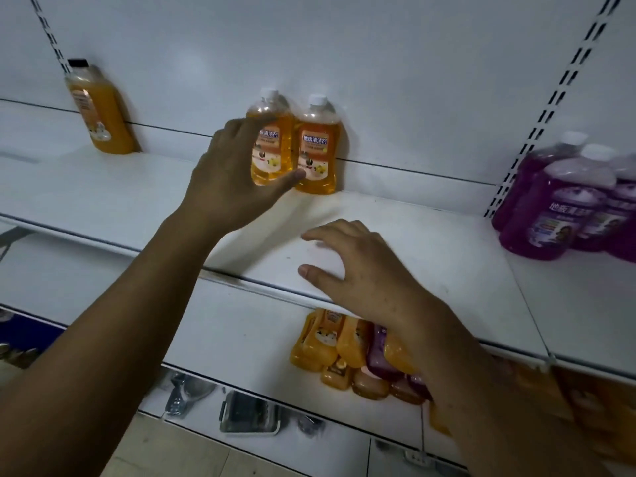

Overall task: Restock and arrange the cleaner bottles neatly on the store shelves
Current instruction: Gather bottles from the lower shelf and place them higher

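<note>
We are wrapping the left hand [234, 173] round the left orange bottle [272, 146], with the fingers curling at its shoulder and the thumb crossing its base. The bottle is being held upright at the back of the white shelf [120, 201], side by side with the right orange bottle [318, 149], which is standing against the back panel [378, 63]. Whether the held bottle's base is resting on the shelf we cannot tell. We are keeping the right hand [364, 273] released, fingers spread and loosely bent, over the front part of the same shelf. A black-capped orange bottle [99, 111] is standing well apart at far left. Purple bottles [557, 201] are clustering at far right. On the lower shelf [241, 339], a heap of orange and purple bottles [344, 352] is lying beneath the right wrist.
</note>
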A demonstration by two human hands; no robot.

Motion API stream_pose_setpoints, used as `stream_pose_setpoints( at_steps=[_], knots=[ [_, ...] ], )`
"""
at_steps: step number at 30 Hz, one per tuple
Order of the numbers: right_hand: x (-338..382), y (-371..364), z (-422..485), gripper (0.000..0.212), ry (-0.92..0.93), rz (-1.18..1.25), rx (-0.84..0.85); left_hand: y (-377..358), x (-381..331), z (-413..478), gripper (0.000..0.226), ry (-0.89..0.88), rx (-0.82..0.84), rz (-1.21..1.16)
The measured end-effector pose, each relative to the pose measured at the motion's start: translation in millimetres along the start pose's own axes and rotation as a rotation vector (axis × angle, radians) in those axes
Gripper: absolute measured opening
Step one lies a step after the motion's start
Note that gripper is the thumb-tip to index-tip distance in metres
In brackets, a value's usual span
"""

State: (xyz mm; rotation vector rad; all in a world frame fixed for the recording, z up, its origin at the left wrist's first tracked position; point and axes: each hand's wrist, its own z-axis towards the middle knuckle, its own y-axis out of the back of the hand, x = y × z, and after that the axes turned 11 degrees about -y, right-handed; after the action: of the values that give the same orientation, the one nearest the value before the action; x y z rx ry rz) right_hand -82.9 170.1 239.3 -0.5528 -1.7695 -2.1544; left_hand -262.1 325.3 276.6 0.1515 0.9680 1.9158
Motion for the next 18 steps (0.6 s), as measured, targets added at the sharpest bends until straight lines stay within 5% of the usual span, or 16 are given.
stream_pose_setpoints(
  at_steps=[10, 15, 18],
  knots=[
    [-64, 35, -124, 0.032, 0.077, 0.196, -0.336, 37, -109, -140, 0.057, -0.166, 0.113, -0.040],
    [-112, 52, -202, 0.009, 0.117, 0.270, -0.441, 5, -157, -208, 0.036, -0.021, 0.155, -0.192],
    [-148, 41, -232, 0.015, 0.030, 0.315, -0.430, -42, -179, -232, 0.027, 0.149, 0.233, -0.354]
  ],
)
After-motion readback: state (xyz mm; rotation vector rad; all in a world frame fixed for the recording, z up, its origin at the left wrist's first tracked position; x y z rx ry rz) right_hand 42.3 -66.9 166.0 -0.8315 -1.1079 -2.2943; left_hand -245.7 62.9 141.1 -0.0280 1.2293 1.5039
